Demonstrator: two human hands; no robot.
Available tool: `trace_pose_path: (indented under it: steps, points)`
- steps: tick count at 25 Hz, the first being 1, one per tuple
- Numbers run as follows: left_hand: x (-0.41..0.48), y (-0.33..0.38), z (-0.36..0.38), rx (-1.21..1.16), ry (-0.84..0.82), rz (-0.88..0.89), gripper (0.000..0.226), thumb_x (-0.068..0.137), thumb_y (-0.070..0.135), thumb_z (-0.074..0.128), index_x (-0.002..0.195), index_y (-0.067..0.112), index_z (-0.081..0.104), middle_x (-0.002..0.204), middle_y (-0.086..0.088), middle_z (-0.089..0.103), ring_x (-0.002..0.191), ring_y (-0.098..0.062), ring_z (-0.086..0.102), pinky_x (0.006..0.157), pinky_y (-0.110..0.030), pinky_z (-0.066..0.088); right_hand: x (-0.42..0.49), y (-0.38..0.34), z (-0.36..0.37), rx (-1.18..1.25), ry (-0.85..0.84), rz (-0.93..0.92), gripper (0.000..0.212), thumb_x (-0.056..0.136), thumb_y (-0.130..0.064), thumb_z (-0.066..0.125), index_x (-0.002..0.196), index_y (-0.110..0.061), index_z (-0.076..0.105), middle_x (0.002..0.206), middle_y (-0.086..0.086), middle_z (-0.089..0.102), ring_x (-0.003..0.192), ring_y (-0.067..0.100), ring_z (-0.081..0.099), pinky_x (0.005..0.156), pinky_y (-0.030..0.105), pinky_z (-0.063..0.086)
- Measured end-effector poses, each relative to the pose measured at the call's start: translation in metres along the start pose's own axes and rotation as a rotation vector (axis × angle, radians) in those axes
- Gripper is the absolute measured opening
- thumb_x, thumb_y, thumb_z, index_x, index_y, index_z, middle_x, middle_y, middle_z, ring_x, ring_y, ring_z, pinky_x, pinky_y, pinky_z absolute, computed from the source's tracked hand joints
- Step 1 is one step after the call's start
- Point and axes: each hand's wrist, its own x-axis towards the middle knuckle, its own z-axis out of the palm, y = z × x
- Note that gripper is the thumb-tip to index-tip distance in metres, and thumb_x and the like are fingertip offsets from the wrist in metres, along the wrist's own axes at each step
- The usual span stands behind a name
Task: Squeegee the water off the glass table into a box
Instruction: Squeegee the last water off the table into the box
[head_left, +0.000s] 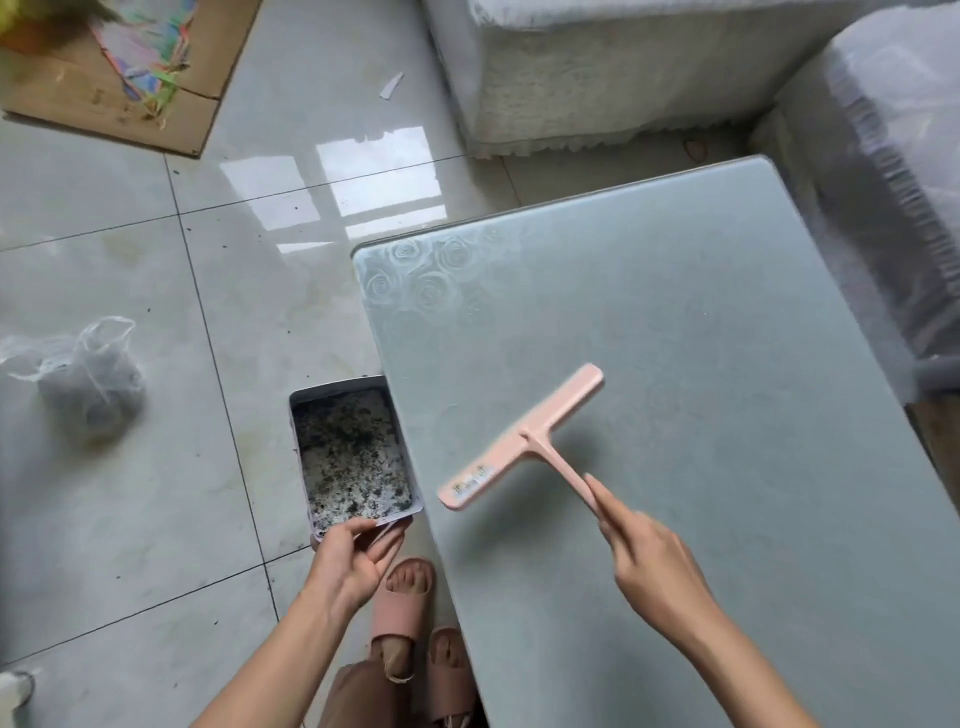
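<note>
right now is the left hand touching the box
Touching. In the head view the left hand pinches the near rim of the box.

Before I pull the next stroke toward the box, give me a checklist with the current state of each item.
1. Right hand grips the squeegee handle: ok.
2. Left hand holds the box at its near rim: ok.
3. Box sits at the left edge of the table, with its mouth open upward: ok.
4. Glass between the blade and the box edge is free of objects: ok.
5. Blade lies flat on the glass: cannot tell. The shadow under it suggests it may be lifted.
6. Water is left on the table to push: cannot tell.
</note>
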Motion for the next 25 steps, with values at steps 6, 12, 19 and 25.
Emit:
trace_pose_path:
  steps: [6,12,19,25]
  points:
    - [-0.005,0.000,-0.004,-0.008,-0.002,0.018,0.017,0.090,-0.007,0.032,0.091,0.005,0.044,0.115,-0.028,0.055,0.053,-0.033,0.069,0.105,-0.044,0.041,-0.081,0.097,0.000,-0.090,-0.029,0.265,0.054,0.099,-0.032,0.037,0.143,-0.054,0.015,0.111,0.000,0.061,0.105,0.023,0.059,0.083,0.034,0.047]
    - [-0.001,-0.018,-0.012,0.033,-0.019,0.009,0.030,0.088,-0.005,0.033,0.115,0.002,0.045,0.125,-0.028,0.054,0.068,-0.034,0.072,0.102,-0.040,0.043,-0.056,0.072,0.030,-0.221,-0.047,0.130,0.058,0.099,-0.027,0.031,0.144,-0.055,0.007,0.104,0.000,0.054,0.101,0.025,0.058,0.079,0.035,0.044]
    - [-0.003,-0.023,-0.011,0.105,0.045,0.061,0.037,0.087,-0.004,0.034,0.123,0.001,0.042,0.121,-0.028,0.055,0.061,-0.033,0.071,0.103,-0.038,0.043,0.004,0.016,0.013,-0.142,0.037,-0.088,0.052,0.097,-0.027,0.035,0.141,-0.053,0.024,0.105,0.008,0.059,0.099,0.033,0.058,0.074,0.037,0.042]
    - [-0.011,-0.022,-0.009,0.136,0.060,0.072,0.031,0.087,-0.005,0.035,0.116,0.002,0.041,0.103,-0.031,0.064,0.060,-0.033,0.071,0.091,-0.040,0.053,-0.032,0.110,-0.051,-0.351,-0.056,0.128,0.046,0.099,-0.036,0.030,0.137,-0.061,0.025,0.113,-0.004,0.062,0.104,0.025,0.059,0.066,0.033,0.037]
